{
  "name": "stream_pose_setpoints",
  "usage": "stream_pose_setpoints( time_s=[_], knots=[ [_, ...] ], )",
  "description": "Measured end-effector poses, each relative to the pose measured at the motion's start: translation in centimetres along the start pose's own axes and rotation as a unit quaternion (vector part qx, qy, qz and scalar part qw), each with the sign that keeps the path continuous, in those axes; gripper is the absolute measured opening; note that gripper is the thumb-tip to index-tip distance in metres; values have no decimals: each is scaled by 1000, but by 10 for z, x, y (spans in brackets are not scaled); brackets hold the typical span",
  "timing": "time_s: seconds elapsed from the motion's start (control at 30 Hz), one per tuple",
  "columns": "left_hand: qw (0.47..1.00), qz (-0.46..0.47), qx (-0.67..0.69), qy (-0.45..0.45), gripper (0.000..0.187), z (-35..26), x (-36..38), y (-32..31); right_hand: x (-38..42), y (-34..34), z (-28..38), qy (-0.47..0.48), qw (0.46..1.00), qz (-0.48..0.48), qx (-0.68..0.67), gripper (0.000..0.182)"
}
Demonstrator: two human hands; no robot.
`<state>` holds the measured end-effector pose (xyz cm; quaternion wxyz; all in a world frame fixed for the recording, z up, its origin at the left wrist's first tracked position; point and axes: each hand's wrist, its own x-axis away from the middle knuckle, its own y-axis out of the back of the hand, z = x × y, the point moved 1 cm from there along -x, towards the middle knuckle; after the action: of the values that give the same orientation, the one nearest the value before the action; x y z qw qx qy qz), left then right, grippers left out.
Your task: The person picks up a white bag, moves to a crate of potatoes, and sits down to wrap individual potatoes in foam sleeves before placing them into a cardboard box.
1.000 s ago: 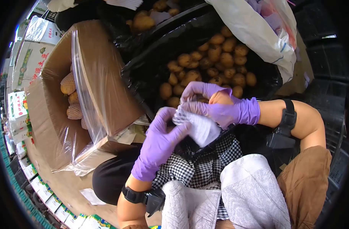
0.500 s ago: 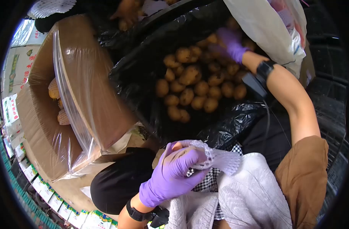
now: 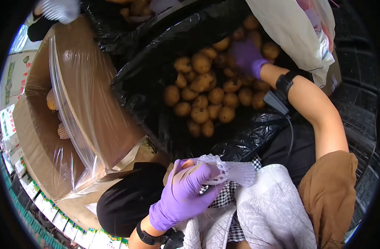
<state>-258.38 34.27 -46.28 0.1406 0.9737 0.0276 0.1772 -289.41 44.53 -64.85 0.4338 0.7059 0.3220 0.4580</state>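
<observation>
My left hand (image 3: 183, 195), in a purple glove, is closed around a white foam net sleeve (image 3: 242, 172), whose opening is spread near the fingers. The sleeve's other end sticks out to the right over my lap. Farther up, my right hand (image 3: 246, 58), also gloved in purple, reaches down among a heap of potatoes (image 3: 215, 95). Its fingers are hidden there, and I cannot tell whether they grip a potato. The brown, partly dirt-marked potatoes lie in a wide black plastic bag (image 3: 136, 89) in front of me.
On the left stands a cardboard box (image 3: 92, 83) with a clear plastic liner and net-wrapped potatoes (image 3: 52, 100) inside. A white sack (image 3: 277, 20) leans at the upper right. More potatoes (image 3: 138, 7) lie at the top edge. Top left, a blurred foam net (image 3: 59, 9) overhangs the box.
My right hand has moved slightly left and down, deeper among the potatoes. The other person's hand at the top has left that spot. My left hand still holds the foam sleeve.
</observation>
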Motion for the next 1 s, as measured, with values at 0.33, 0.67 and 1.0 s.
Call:
stream_pose_setpoints(
  time_s=[0.33,0.67,1.0],
  knots=[
    [998,3,46,37,26,-1,8,0,39,12,-34,-52,977,-165,-124,52],
    [998,-41,12,41,25,1,8,-5,26,-24,-72,-158,937,-125,-287,61],
    [993,-50,48,97,24,6,11,-4,71,-26,-5,102,972,190,-90,29]
  ],
)
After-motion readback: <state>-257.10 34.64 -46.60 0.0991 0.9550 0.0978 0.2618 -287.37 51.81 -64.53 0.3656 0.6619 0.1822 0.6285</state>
